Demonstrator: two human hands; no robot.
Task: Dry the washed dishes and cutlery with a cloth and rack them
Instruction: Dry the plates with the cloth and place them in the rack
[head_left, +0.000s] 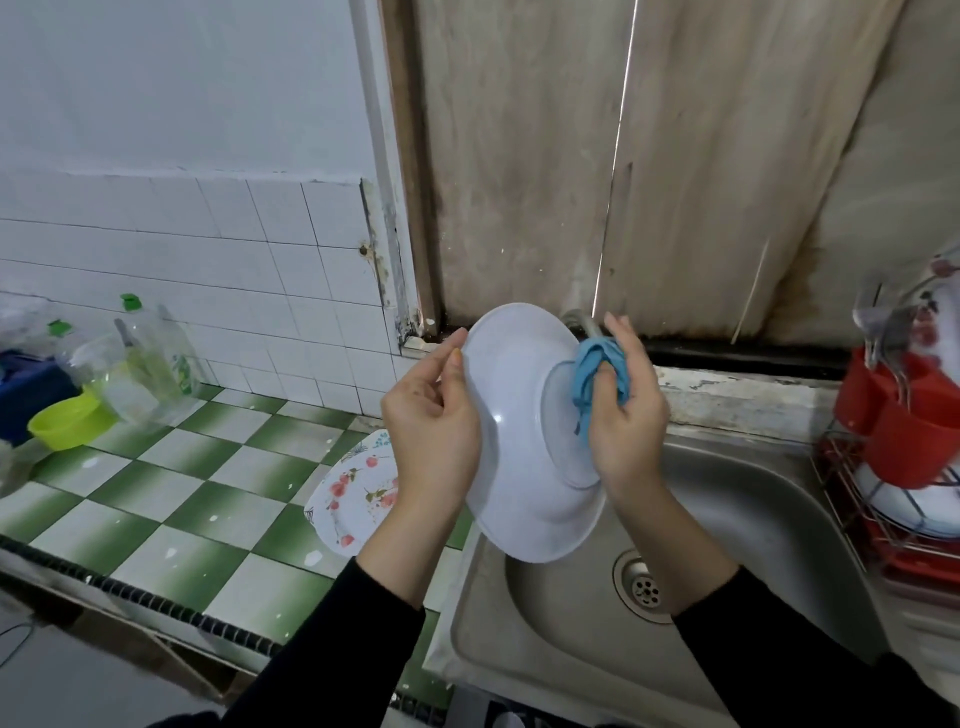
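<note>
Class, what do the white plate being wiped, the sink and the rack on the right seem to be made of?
White round plate: glazed ceramic or melamine, glossy with a highlight; unclear which. Metal sink basin: probably stainless steel, brushed grey sheen. Wire dish rack: thin metal wire, seemingly with red plastic holders.

Left hand (434, 415) grip closed; right hand (626, 410) apparently clenched.

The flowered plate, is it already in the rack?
No, the flowered plate lies on the green checked counter, left of the sink.
</note>
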